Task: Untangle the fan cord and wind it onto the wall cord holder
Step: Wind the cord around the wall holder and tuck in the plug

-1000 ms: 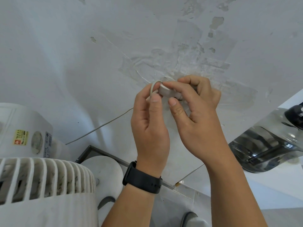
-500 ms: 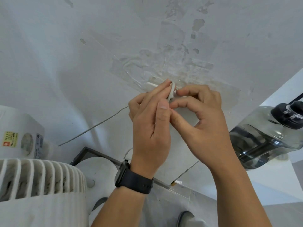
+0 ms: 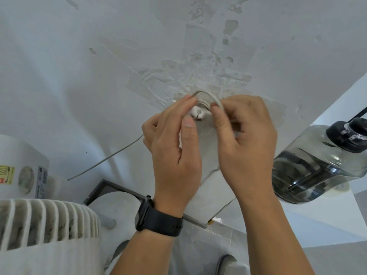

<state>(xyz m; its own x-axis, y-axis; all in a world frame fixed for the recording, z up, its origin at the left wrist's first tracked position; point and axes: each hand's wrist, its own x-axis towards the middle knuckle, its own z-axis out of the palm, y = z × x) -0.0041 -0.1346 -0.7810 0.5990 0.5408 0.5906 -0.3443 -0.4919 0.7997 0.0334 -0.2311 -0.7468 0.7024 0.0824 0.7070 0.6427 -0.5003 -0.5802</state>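
Centre frame, against rough white wall (image 3: 83, 76) with peeling paint and glossy tape patches: small round white cord holder (image 3: 199, 112). Thin grey fan cord (image 3: 207, 94) arched over it, trailing lower left. Left hand (image 3: 174, 153) and right hand (image 3: 246, 143) pinching the loop's ends. Ribbed white fan grille (image 3: 45, 221) lower left; clear smoky plastic jug (image 3: 317, 165) right.

A big clear bottle (image 3: 315, 165) with a black cap (image 3: 347, 135) sits at 3 o'clock, tipped over to the left. A black watch (image 3: 156, 219) is near 6 o'clock. The white wall (image 3: 59, 66) fills the top, with old tape (image 3: 178, 76) and chipped paint at 12 o'clock. A dark frame (image 3: 111, 185) leans near the wall at 7 o'clock.
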